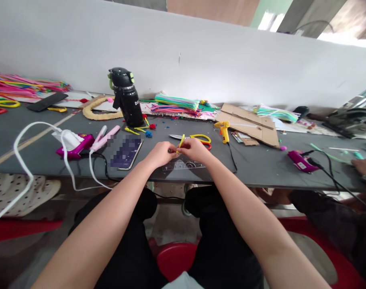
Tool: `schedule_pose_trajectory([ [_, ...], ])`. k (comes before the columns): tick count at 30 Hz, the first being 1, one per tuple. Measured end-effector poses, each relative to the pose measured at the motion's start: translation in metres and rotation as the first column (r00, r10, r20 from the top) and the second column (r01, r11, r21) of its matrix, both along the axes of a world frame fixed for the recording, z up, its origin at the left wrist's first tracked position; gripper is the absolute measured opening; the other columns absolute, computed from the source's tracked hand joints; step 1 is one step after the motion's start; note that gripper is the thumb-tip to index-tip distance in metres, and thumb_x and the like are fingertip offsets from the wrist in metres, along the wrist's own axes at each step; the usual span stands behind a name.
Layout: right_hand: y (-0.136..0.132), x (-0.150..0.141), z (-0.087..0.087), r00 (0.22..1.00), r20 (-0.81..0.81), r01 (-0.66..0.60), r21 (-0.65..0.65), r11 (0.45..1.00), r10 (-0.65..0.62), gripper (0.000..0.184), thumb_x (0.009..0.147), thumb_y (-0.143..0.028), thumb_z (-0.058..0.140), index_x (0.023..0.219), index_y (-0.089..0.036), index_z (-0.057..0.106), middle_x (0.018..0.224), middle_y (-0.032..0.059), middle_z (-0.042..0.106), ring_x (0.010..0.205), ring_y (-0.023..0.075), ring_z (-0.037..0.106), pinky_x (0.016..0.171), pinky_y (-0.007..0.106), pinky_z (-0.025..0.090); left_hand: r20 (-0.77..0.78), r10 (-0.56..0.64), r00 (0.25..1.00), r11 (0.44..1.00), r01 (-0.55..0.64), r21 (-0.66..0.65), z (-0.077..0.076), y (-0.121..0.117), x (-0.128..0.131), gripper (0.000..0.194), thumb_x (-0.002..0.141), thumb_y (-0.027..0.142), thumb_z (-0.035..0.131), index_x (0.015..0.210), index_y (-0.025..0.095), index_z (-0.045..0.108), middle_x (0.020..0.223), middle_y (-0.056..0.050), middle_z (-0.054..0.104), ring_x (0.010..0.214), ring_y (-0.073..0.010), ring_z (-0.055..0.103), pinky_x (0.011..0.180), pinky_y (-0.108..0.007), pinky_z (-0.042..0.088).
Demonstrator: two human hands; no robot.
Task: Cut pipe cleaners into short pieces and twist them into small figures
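Between my two hands, just over the front part of the table, is a short yellow pipe cleaner (pixel 182 139). My left hand (pixel 164 153) pinches its lower part with closed fingertips. My right hand (pixel 195 149) meets it from the other side, thumb and finger closed on the same piece. Scissors (pixel 204 138) with yellow and orange handles lie right behind my hands, partly hidden by them. Under my hands rests a clear plastic stencil ruler (pixel 184 165). Yellow pipe cleaner pieces with a blue pom-pom (pixel 148 134) and a red pom-pom (pixel 152 126) lie further back.
To the left are a phone (pixel 127 152), a black bottle (pixel 127 98), a pink hair straightener (pixel 106 137) and a purple power strip (pixel 77 146) with white cables. A yellow glue gun (pixel 224 131), cardboard (pixel 252 124) and another person's hand (pixel 365 166) are to the right. Pipe cleaner bundles (pixel 176 102) line the back.
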State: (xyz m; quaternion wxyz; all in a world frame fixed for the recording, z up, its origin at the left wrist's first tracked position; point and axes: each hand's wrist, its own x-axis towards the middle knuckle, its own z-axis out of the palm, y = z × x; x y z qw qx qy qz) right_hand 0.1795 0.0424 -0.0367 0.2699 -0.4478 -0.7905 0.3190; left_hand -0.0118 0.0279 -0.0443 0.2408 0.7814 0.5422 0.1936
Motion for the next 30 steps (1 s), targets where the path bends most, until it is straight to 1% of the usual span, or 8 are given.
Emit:
schedule_pose_trajectory([
  [3, 0.002, -0.007, -0.002, 0.992, 0.129, 0.002, 0.068, 0.998, -0.011, 0.015, 0.085, -0.023, 0.067, 0.076, -0.012, 0.07, 0.071, 0.0031, 0.066, 0.067, 0.0118, 0.053, 0.063, 0.025, 0.036, -0.043, 0.013, 0.999, 1.0, -0.013, 0.009, -0.002, 0.004, -0.001, 0.031, 0.079, 0.044, 0.068, 0.092, 0.018, 0.08, 0.085, -0.009, 0.076, 0.077, -0.0231, 0.066, 0.065, -0.03, 0.043],
  [7, -0.001, -0.013, 0.0, 0.984, 0.178, -0.009, 0.097, 0.995, -0.009, 0.011, 0.086, -0.018, 0.064, 0.078, -0.012, 0.07, 0.074, 0.0039, 0.068, 0.069, 0.0127, 0.053, 0.064, 0.025, 0.034, -0.037, 0.001, 0.999, 1.0, -0.002, -0.008, 0.001, 0.004, -0.004, 0.024, 0.078, 0.04, 0.07, 0.087, 0.019, 0.079, 0.081, -0.008, 0.076, 0.075, -0.0216, 0.066, 0.064, -0.028, 0.043],
  [10, -0.004, -0.015, 0.0, 0.979, 0.205, -0.019, 0.131, 0.991, -0.008, 0.011, 0.086, -0.017, 0.063, 0.079, -0.013, 0.069, 0.075, 0.004, 0.068, 0.069, 0.0132, 0.053, 0.064, 0.025, 0.034, 0.001, -0.001, 1.0, 1.0, 0.001, -0.03, 0.001, 0.005, -0.009, 0.021, 0.076, 0.037, 0.071, 0.086, 0.02, 0.078, 0.082, -0.008, 0.077, 0.077, -0.0217, 0.067, 0.065, -0.028, 0.044],
  [13, -0.005, -0.014, -0.001, 0.98, 0.198, -0.032, 0.124, 0.992, 0.007, 0.011, 0.087, -0.018, 0.063, 0.079, -0.013, 0.068, 0.074, 0.0035, 0.067, 0.068, 0.0131, 0.053, 0.064, 0.025, 0.034, 0.069, 0.005, 0.998, 0.998, -0.001, -0.062, 0.001, 0.01, -0.015, 0.024, 0.076, 0.04, 0.073, 0.087, 0.02, 0.078, 0.084, -0.008, 0.077, 0.078, -0.0213, 0.067, 0.067, -0.029, 0.045],
  [16, -0.006, -0.013, -0.002, 0.983, 0.18, -0.046, 0.1, 0.994, 0.028, 0.012, 0.087, -0.021, 0.064, 0.079, -0.013, 0.067, 0.073, 0.003, 0.067, 0.067, 0.0128, 0.053, 0.063, 0.024, 0.034, 0.106, -0.016, 0.994, 0.995, 0.026, -0.092, 0.0, 0.013, -0.018, 0.027, 0.076, 0.043, 0.074, 0.089, 0.019, 0.078, 0.087, -0.008, 0.078, 0.079, -0.0214, 0.068, 0.07, -0.03, 0.046],
  [20, -0.008, -0.015, -0.002, 0.983, 0.183, -0.026, 0.101, 0.995, 0.007, 0.009, 0.086, -0.018, 0.063, 0.079, -0.014, 0.067, 0.072, 0.0025, 0.066, 0.066, 0.0128, 0.052, 0.063, 0.025, 0.034, 0.067, -0.052, 0.996, 0.995, 0.058, -0.086, 0.0, 0.013, -0.017, 0.026, 0.076, 0.041, 0.072, 0.087, 0.018, 0.079, 0.083, -0.007, 0.077, 0.077, -0.021, 0.066, 0.068, -0.029, 0.044],
  [27, -0.011, -0.018, -0.004, 0.983, 0.185, -0.027, 0.116, 0.993, 0.005, 0.008, 0.085, -0.015, 0.06, 0.079, -0.015, 0.065, 0.073, 0.0023, 0.064, 0.068, 0.0136, 0.051, 0.064, 0.025, 0.034, 0.061, -0.048, 0.997, 0.997, 0.051, -0.06, 0.001, 0.01, -0.013, 0.024, 0.076, 0.04, 0.073, 0.083, 0.018, 0.079, 0.08, -0.007, 0.077, 0.076, -0.0213, 0.066, 0.067, -0.029, 0.044],
  [30, -0.011, -0.019, -0.005, 0.982, 0.191, -0.011, 0.132, 0.991, -0.015, 0.009, 0.085, -0.014, 0.059, 0.08, -0.014, 0.066, 0.072, 0.0028, 0.064, 0.068, 0.014, 0.05, 0.064, 0.026, 0.033, 0.056, -0.041, 0.998, 0.997, 0.045, -0.058, 0.001, 0.011, -0.013, 0.021, 0.075, 0.038, 0.074, 0.082, 0.018, 0.08, 0.079, -0.007, 0.077, 0.075, -0.0214, 0.067, 0.066, -0.029, 0.044],
])
